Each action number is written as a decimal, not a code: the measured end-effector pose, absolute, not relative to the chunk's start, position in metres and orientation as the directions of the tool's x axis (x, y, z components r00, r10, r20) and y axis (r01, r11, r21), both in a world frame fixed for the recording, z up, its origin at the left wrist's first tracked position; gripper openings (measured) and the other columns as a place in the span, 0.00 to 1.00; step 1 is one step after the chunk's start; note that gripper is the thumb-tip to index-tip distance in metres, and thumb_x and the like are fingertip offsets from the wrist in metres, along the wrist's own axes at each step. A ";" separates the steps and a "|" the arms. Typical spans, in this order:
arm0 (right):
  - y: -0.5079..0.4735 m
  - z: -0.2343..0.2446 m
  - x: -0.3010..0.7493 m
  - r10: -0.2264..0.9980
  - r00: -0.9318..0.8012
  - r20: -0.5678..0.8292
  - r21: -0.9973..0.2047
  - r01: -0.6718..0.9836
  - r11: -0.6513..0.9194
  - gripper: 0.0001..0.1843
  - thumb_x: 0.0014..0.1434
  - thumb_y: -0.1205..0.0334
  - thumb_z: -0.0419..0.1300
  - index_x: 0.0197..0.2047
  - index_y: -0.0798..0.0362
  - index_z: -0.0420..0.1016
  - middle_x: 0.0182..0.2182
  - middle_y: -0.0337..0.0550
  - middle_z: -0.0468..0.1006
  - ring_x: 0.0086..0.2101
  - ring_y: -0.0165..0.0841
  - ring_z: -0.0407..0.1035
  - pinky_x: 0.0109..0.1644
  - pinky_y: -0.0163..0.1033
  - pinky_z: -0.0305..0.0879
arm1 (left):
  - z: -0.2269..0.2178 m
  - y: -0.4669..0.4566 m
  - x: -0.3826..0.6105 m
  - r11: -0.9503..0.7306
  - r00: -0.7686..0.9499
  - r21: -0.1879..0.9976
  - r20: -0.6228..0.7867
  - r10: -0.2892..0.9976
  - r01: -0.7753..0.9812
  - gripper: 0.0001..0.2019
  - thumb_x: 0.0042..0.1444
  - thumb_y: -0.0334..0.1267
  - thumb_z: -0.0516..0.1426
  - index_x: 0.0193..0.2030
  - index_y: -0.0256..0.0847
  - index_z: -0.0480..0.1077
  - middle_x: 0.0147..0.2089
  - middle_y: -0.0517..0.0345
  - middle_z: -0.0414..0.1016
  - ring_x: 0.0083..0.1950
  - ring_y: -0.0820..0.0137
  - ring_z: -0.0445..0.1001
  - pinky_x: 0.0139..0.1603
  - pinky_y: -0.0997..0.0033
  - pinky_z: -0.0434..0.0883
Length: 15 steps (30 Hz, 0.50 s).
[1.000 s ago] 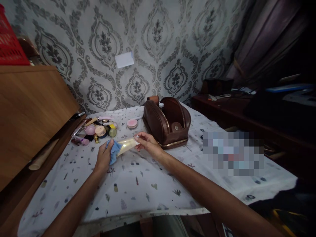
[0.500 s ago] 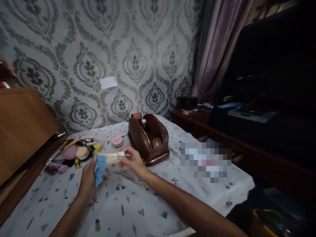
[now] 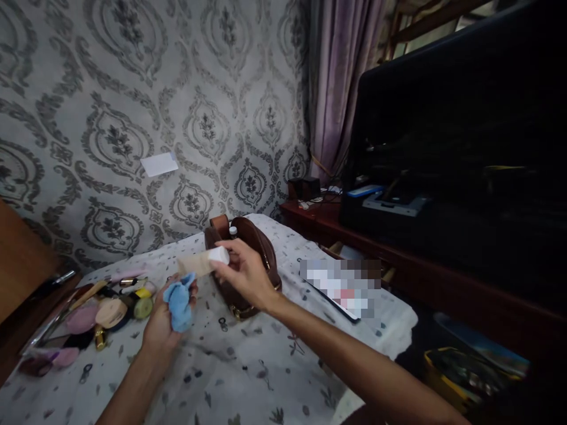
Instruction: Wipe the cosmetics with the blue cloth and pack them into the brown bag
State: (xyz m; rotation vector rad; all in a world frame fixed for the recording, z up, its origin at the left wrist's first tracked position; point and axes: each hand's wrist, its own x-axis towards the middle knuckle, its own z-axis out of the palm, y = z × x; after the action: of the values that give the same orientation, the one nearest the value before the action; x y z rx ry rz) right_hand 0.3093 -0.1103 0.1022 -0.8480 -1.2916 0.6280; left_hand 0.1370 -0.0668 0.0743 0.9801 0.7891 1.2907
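Note:
My right hand (image 3: 246, 273) grips a cream tube with a white cap (image 3: 201, 262) by its cap end and holds it level above the cloth-covered table (image 3: 248, 378). The tube sits just in front of an open brown leather toiletry bag (image 3: 258, 251), where a small bottle top shows inside. My left hand (image 3: 165, 321) is closed round a bunched blue cloth (image 3: 179, 303), a little below and left of the tube and apart from it.
A heap of cosmetics (image 3: 101, 308) lies at the table's left: pink and beige compacts, tubes, a small jar. A blurred flat item (image 3: 341, 283) lies right of the bag. A dark wooden shelf (image 3: 398, 260) and large black screen (image 3: 460, 141) stand on the right.
The view has swung right. My right hand lifted the tube away from the blue cloth and toward the brown bag. My left hand kept the cloth and stayed low.

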 end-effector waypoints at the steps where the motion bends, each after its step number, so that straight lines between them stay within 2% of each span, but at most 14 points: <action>1: -0.108 0.107 0.320 0.816 0.199 0.542 -0.836 0.034 0.547 0.20 0.54 0.53 0.65 0.49 0.51 0.73 0.40 0.43 0.73 0.32 0.32 0.72 0.32 0.36 0.72 | 0.076 -0.065 0.144 -0.008 0.135 0.921 0.065 0.989 -0.388 0.15 0.41 0.42 0.66 0.35 0.41 0.69 0.29 0.64 0.76 0.25 0.76 0.72 0.23 0.80 0.68; 4: -0.101 0.120 0.350 0.832 0.243 0.499 -0.858 0.006 0.513 0.22 0.54 0.51 0.64 0.49 0.53 0.71 0.31 0.40 0.74 0.25 0.30 0.70 0.26 0.36 0.70 | 0.081 -0.062 0.164 -0.067 0.191 0.971 0.112 0.975 -0.228 0.20 0.44 0.43 0.67 0.44 0.42 0.73 0.37 0.60 0.79 0.29 0.73 0.75 0.27 0.78 0.72; 6: -0.099 0.127 0.367 0.811 0.279 0.515 -0.851 0.048 0.523 0.23 0.53 0.50 0.65 0.47 0.54 0.71 0.32 0.41 0.75 0.25 0.30 0.70 0.26 0.35 0.69 | 0.083 -0.062 0.173 -0.201 0.233 0.979 0.201 0.951 -0.021 0.24 0.48 0.47 0.65 0.51 0.41 0.73 0.44 0.55 0.80 0.38 0.67 0.79 0.36 0.73 0.75; 8: -0.097 0.134 0.382 0.792 0.280 0.543 -0.838 0.120 0.532 0.23 0.53 0.49 0.64 0.47 0.55 0.72 0.34 0.42 0.75 0.24 0.30 0.70 0.25 0.36 0.68 | 0.082 -0.061 0.178 -0.373 0.266 0.911 0.321 0.909 0.174 0.24 0.54 0.50 0.61 0.56 0.41 0.72 0.50 0.51 0.79 0.49 0.61 0.78 0.47 0.67 0.75; 10: -0.097 0.139 0.395 0.774 0.251 0.581 -0.813 0.225 0.537 0.23 0.56 0.49 0.62 0.49 0.55 0.72 0.36 0.44 0.75 0.25 0.30 0.69 0.27 0.37 0.68 | 0.079 -0.059 0.180 -0.528 0.330 0.800 0.436 0.837 0.285 0.23 0.60 0.50 0.56 0.57 0.41 0.73 0.55 0.49 0.77 0.57 0.58 0.75 0.56 0.62 0.72; 12: -0.096 0.145 0.406 0.729 0.205 0.653 -0.736 0.396 0.549 0.20 0.59 0.52 0.60 0.50 0.54 0.72 0.39 0.45 0.75 0.29 0.31 0.70 0.32 0.38 0.69 | 0.076 -0.057 0.179 -0.642 0.395 0.699 0.518 0.759 0.315 0.21 0.63 0.49 0.53 0.57 0.41 0.73 0.58 0.49 0.76 0.60 0.59 0.72 0.62 0.59 0.68; 15: -0.090 0.154 0.417 0.692 0.044 0.721 -0.522 0.691 0.500 0.16 0.60 0.60 0.60 0.51 0.54 0.73 0.42 0.46 0.73 0.35 0.33 0.69 0.42 0.40 0.67 | 0.074 -0.054 0.177 -0.724 0.440 0.602 0.580 0.686 0.336 0.19 0.64 0.46 0.52 0.56 0.42 0.73 0.57 0.48 0.76 0.59 0.59 0.73 0.62 0.57 0.68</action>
State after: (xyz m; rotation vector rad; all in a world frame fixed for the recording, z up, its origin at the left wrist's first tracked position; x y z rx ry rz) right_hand 0.4173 -0.0905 0.1542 -1.1976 -1.6567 0.0008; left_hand 0.1770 -0.0542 0.0737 2.2967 0.8653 1.1963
